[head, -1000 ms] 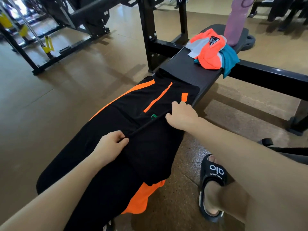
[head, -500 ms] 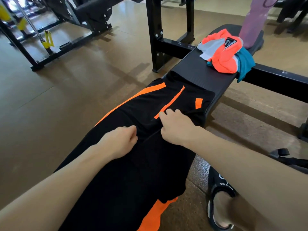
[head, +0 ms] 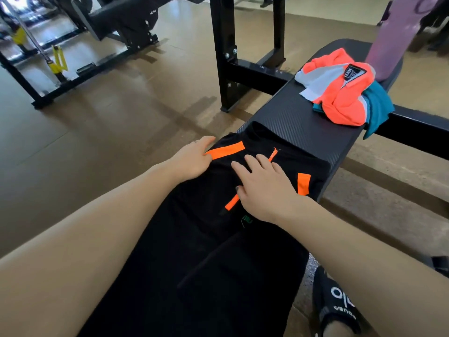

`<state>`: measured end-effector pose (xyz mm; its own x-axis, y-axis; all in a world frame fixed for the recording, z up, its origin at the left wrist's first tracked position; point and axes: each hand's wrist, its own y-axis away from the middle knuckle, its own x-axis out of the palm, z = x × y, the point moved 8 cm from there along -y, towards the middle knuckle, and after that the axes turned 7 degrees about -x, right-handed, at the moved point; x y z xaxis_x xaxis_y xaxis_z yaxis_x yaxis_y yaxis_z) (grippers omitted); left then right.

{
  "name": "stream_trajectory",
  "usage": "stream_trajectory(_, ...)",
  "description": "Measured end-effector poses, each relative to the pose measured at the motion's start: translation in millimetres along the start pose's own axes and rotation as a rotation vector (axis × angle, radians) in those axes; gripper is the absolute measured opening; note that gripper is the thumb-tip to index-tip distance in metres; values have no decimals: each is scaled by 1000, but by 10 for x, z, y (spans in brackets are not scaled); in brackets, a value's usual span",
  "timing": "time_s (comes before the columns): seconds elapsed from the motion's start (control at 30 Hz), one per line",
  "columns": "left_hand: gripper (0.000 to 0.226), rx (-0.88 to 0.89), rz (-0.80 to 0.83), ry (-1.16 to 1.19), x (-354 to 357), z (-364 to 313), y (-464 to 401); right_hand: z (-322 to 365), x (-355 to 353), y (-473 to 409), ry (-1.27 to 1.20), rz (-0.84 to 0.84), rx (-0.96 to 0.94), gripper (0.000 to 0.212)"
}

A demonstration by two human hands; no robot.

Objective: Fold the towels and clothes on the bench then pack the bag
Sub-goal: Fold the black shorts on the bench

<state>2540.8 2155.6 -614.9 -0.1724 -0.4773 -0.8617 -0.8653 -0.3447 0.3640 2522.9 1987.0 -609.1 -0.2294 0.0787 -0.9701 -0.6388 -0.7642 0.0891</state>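
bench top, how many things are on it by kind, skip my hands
black and orange garments: 1
orange and grey tops: 1
teal cloths: 1
purple bottles: 1
total: 4
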Motion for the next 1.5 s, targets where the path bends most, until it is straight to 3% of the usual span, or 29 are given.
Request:
stream_trajectory(0.23,68,-146,244,351,145,-166,-563,-197,156,-153,-6,56,38,65)
stream_trajectory(0.37,20,-196,236,440,127,-136,-774,-223,132,-185,24,22,33,64)
stream_trajectory(0.47,7,-96,201,240,57,-190,-857,-230,122,-197,19,7,35,64)
stream_trajectory(0.8,21,249,115,-377,-385,-123,-531,-270,145,-233,4,92,37,68)
stream_trajectory(0.97,11,260,-7,-811,-603,241,-234,-281,147,-251,13,131,27,71)
stream_trajectory(1.13,13,230,-198,-659,-914,363,82,-271,125,-259,17,140,39,73)
stream_trajectory(1.23,8,161,-283,-428,-1040,308,295,-282,72,-281,-23,108,62,89)
stream_trajectory(1.37,5,198,-163,-390,-774,141,686,-335,11,-359,-49,112,107,106)
stream_trajectory(1.5,19,225,-54,-284,-323,-4,1088,-381,2,-428,-73,158,131,111)
